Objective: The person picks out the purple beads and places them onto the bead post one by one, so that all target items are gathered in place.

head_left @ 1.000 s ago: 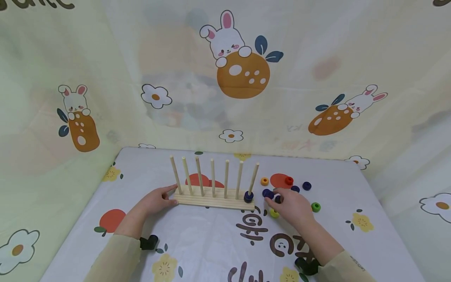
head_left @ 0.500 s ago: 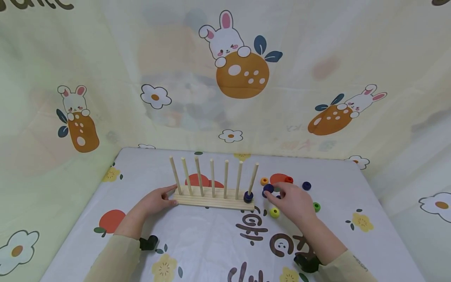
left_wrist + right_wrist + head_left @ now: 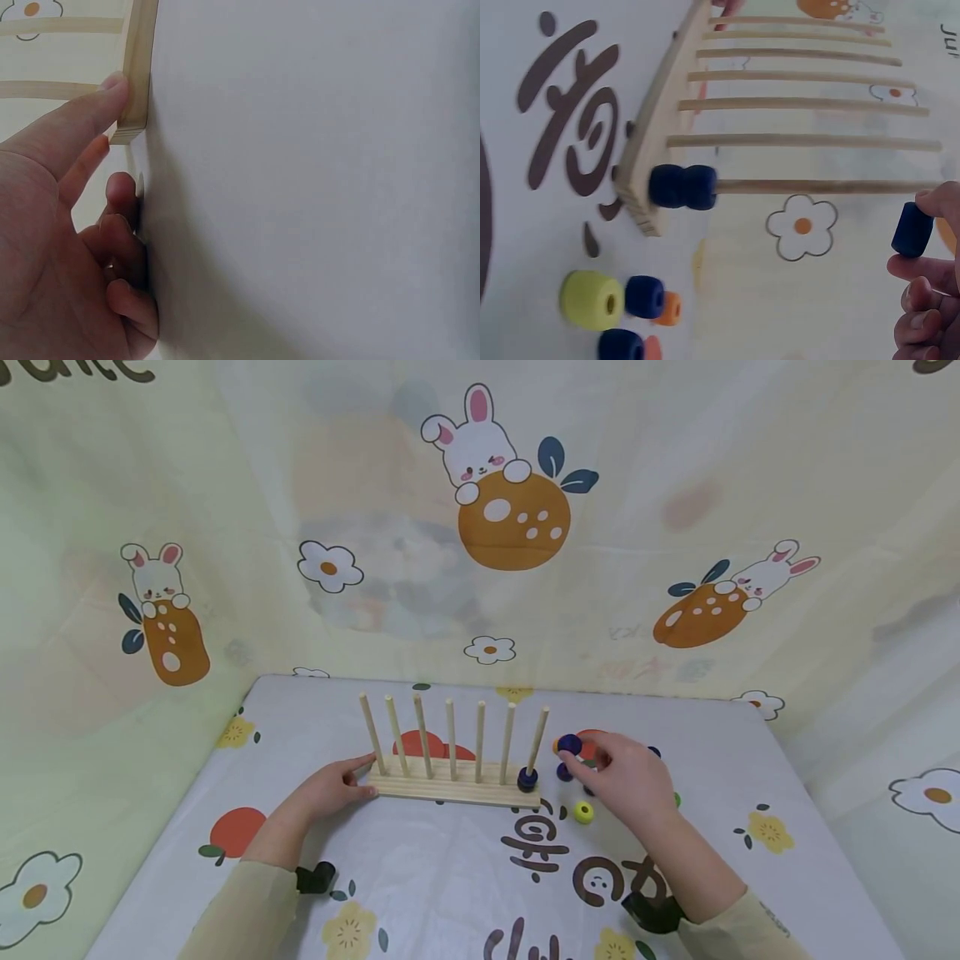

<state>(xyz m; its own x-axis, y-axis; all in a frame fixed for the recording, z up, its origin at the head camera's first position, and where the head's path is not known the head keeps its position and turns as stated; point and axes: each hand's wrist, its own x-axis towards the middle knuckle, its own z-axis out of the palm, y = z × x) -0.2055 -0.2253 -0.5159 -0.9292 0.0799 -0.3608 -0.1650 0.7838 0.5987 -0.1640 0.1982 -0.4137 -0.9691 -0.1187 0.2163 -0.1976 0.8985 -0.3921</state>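
Note:
A wooden rack (image 3: 450, 787) with a row of several upright pegs stands on the table. My left hand (image 3: 330, 789) holds its left end, thumb at the front and index finger behind; the left wrist view shows the thumb (image 3: 112, 91) on the wood. My right hand (image 3: 633, 785) pinches a dark blue bead (image 3: 913, 229) between thumb and index finger, raised off the table, right of the end peg and near its tip height. Two dark blue beads (image 3: 682, 187) sit stacked at the bottom of that rightmost peg. The other pegs are bare.
Right of the rack lie loose beads: a yellow-green bead (image 3: 583, 812), a dark blue bead (image 3: 644, 297), another blue one (image 3: 621, 346) and an orange bead (image 3: 668, 308). My right hand partly hides others. A printed cloth (image 3: 420, 877) covers the table, with a patterned curtain (image 3: 390, 468) behind.
My right hand has lifted a blue bead up from the group on the table. The left hand keeps its place on the rack.

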